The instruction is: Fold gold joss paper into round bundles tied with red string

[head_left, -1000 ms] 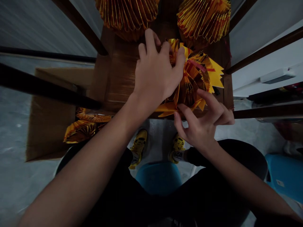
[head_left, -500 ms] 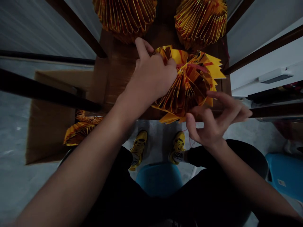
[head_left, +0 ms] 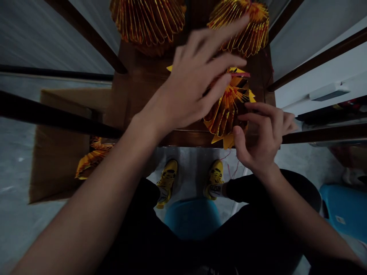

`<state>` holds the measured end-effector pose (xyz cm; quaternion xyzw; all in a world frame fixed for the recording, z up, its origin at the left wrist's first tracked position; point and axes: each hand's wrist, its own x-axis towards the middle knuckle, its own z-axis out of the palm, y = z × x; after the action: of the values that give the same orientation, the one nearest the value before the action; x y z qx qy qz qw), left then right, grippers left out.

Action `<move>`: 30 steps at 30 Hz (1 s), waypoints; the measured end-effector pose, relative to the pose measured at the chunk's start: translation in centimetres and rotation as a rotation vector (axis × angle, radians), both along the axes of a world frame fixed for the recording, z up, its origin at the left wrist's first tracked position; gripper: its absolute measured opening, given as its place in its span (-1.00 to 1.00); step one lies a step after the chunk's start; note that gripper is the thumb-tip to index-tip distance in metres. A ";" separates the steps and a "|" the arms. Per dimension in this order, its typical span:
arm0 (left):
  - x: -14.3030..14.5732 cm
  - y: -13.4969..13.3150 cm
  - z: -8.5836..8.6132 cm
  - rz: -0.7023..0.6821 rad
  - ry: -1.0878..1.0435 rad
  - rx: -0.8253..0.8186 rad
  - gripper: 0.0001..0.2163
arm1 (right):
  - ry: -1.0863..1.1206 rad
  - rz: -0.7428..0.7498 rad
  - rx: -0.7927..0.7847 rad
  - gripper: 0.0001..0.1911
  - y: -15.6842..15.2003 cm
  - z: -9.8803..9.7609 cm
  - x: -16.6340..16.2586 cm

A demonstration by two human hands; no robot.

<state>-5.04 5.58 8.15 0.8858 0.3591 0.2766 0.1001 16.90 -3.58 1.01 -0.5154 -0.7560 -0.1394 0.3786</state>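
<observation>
A folded yellow, red and gold paper fan bundle [head_left: 229,110] rests on a small dark wooden table [head_left: 143,95]. My left hand [head_left: 195,84] hovers over the bundle's upper left with fingers spread and slightly blurred, holding nothing. My right hand [head_left: 263,133] curls around the bundle's lower right edge, thumb and fingers pressed on the folds. A thin red thread [head_left: 232,168] hangs below the table edge near my right hand.
Two finished pleated gold paper lanterns [head_left: 149,19] [head_left: 243,26] sit at the table's far side. A cardboard box [head_left: 57,152] on the left floor holds more folded paper pieces [head_left: 91,160]. Blue stools [head_left: 192,217] [head_left: 344,210] stand below and at right. Dark wooden rails [head_left: 57,114] cross the left.
My left hand has lifted off the bundle and opened its fingers. The bundle has been squeezed narrower, and my right hand has moved up onto its lower right edge.
</observation>
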 end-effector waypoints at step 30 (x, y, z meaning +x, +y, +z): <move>0.3 1.1 -2.6 -0.080 -0.008 -0.077 -0.54 | -0.100 0.053 0.108 -0.80 -1.9 -1.0 0.1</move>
<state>-4.71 6.68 5.59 0.8938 0.3335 0.2618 0.1463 17.02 -5.49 0.00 -0.4666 -0.7787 -0.1955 0.3710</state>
